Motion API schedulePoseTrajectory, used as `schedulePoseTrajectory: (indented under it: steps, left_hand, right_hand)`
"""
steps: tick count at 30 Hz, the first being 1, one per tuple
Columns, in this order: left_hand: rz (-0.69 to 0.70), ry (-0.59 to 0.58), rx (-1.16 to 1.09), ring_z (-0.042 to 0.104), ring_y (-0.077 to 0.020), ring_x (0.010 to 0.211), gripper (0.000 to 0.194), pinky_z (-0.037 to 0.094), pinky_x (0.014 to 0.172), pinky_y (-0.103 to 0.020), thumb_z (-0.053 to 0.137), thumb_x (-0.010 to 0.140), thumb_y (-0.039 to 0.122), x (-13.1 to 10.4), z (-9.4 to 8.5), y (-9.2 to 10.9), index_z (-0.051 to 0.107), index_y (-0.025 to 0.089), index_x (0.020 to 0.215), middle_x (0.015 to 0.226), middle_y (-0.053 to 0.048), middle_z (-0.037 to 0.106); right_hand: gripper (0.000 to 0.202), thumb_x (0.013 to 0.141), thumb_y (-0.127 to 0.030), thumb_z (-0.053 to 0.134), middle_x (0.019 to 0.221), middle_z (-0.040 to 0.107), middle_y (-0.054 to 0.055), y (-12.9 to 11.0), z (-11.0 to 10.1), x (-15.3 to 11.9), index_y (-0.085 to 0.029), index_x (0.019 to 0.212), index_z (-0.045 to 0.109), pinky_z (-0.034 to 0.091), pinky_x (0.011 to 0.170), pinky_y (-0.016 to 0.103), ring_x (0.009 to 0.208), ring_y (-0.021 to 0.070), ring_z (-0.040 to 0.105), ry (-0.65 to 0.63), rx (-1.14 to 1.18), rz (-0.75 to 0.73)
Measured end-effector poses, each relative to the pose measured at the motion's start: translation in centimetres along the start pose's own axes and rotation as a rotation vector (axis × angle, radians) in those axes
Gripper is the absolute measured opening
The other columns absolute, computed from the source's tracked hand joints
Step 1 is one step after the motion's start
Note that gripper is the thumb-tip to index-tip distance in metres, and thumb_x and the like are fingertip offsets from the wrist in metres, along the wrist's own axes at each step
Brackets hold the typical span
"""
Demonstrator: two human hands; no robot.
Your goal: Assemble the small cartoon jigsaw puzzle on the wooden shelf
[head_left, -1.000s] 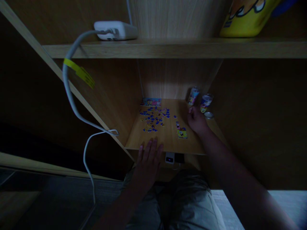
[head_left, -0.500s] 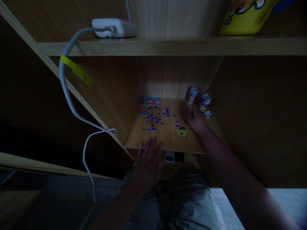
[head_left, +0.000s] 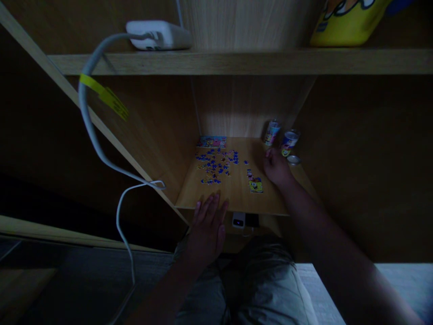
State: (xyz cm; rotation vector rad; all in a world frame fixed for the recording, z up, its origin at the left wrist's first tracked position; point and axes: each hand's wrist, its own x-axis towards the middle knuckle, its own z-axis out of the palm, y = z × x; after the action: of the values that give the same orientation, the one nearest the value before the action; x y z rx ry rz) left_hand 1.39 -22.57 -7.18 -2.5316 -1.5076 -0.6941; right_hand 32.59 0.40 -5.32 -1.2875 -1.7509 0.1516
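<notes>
Several loose jigsaw puzzle pieces (head_left: 216, 165) lie scattered on the left half of the wooden shelf board (head_left: 237, 198). To their right is a small joined section of puzzle (head_left: 255, 185) with a yellow cartoon face, and one single blue piece (head_left: 246, 162) lies above it. My right hand (head_left: 277, 168) rests right of that section, its fingers curled closed; whatever they hold, if anything, is hidden. My left hand (head_left: 207, 228) lies at the shelf's front edge, fingers stretched out and holding nothing. A picture card (head_left: 212, 142) with cartoon figures sits at the back left.
Two printed cans (head_left: 271, 132) stand at the back right, with a round metal lid (head_left: 293, 160) near them. A white adapter (head_left: 158, 36) with a hanging cable (head_left: 88, 122) and a yellow container (head_left: 348, 27) sit on the upper shelf. Below the board is a white device (head_left: 238, 220).
The whole view has shifted very slightly upward. Both hands keep nearly the same place and shape, and the puzzle pieces lie as before.
</notes>
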Motion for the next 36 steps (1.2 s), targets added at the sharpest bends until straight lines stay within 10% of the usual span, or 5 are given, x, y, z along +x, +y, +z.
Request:
schedulePoseTrajectory:
  steps: [18, 36]
  left_hand:
    - [0.107, 0.052, 0.029, 0.025, -0.0335, 0.175, 0.095, 0.024, 0.143, -0.059, 0.046, 0.097, 0.014, -0.3, 0.3, -1.2, 0.010, 0.016, 0.185, 0.188, -0.012, 0.029]
    - [0.092, 0.112, 0.018, 0.037, -0.0269, 0.170, 0.076, 0.024, 0.143, -0.052, 0.047, 0.103, 0.010, -0.2, 1.3, -1.7, 0.037, 0.018, 0.178, 0.178, -0.010, 0.050]
  right_hand:
    - [0.011, 0.087, -0.029, 0.056, 0.093, 0.066, 0.009, -0.1, 0.1, 0.1, -0.030, 0.093, 0.047, 0.056, 0.089, 0.049, 0.091, 0.0318, 0.063, -0.019, -0.004, -0.009]
    - [0.009, 0.086, -0.026, 0.055, 0.093, 0.066, 0.009, -0.6, 0.0, 0.2, -0.029, 0.090, 0.048, 0.056, 0.089, 0.048, 0.091, 0.0307, 0.063, -0.023, -0.004, 0.010]
